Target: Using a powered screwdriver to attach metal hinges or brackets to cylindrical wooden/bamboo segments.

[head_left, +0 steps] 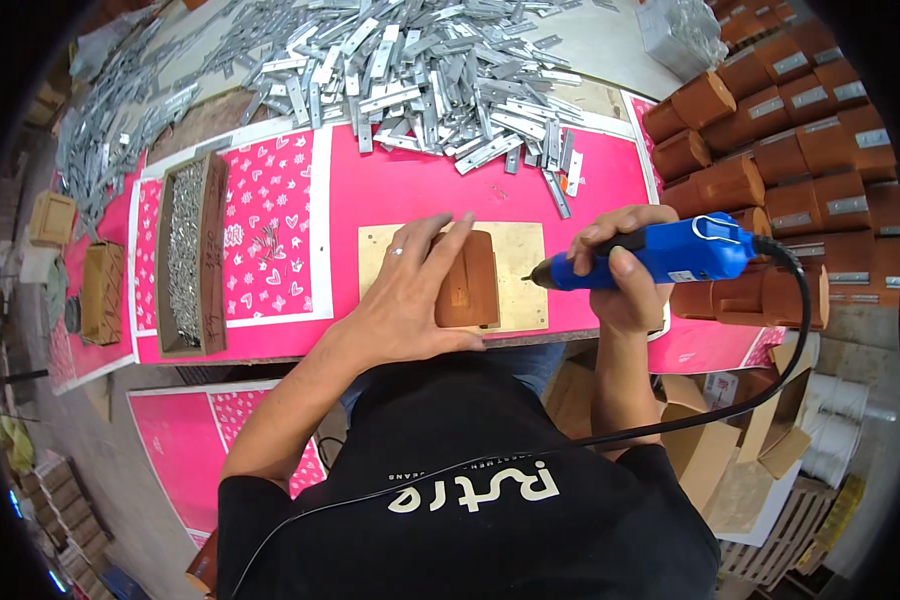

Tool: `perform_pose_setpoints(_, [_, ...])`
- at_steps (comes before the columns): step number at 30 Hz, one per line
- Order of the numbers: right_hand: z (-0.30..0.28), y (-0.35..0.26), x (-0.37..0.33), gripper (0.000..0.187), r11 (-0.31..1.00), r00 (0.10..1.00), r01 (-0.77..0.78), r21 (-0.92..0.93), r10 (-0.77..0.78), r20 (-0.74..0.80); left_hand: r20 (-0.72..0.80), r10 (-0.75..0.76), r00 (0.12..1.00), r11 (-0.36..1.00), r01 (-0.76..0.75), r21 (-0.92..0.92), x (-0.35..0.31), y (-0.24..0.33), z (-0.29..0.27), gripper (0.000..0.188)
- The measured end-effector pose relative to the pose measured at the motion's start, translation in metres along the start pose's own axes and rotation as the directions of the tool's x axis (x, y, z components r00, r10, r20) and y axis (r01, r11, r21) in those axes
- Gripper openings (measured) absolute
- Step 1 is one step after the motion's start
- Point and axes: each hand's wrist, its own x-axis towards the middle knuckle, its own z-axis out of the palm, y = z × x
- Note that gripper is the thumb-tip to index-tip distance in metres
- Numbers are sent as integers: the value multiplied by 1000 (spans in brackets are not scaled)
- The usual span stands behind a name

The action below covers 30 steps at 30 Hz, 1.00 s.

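Observation:
My left hand (413, 290) lies flat over a brown wooden box (470, 285), pressing it down on a tan board (525, 265) on the pink-covered table (390, 190). My right hand (625, 270) grips a blue corded electric screwdriver (660, 255). Its dark tip points left, a short way from the box's right side. The black cord runs from the tool's right end down and around my body.
A long tray of small screws (188, 255) stands at the left. A large pile of flat metal plates (420, 70) covers the table's far side. Stacked brown wooden boxes (780, 130) fill the right. Cardboard boxes (710, 440) sit on the floor.

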Motion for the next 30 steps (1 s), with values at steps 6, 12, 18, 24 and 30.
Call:
perform_pose_setpoints(6, [-3, 21, -16, 33, 998, 997, 49, -28, -51, -53, -238, 16, 971, 989, 20, 150, 56, -42, -15, 43])
perform_pose_setpoints(12, [4, 22, -18, 35, 999, 998, 31, 28, -29, -57, -65, -241, 968, 819, 239, 521, 133, -69, 17, 26])
perform_pose_setpoints(18, [-6, 26, -20, 28, 996, 988, 85, -7, -85, -127, -132, -231, 964, 853, 266, 449, 125, -77, 25, 27])
perform_pose_setpoints(24, [-4, 22, -8, 17, 998, 986, 48, 29, -42, -162, -12, -468, 884, 821, 429, -377, 92, -43, -47, 7])
perform_pose_setpoints(30, [-1, 21, -4, 18, 1000, 989, 11, -16, -13, -148, 250, -373, 894, 710, 448, -544, 68, -22, -94, 18])
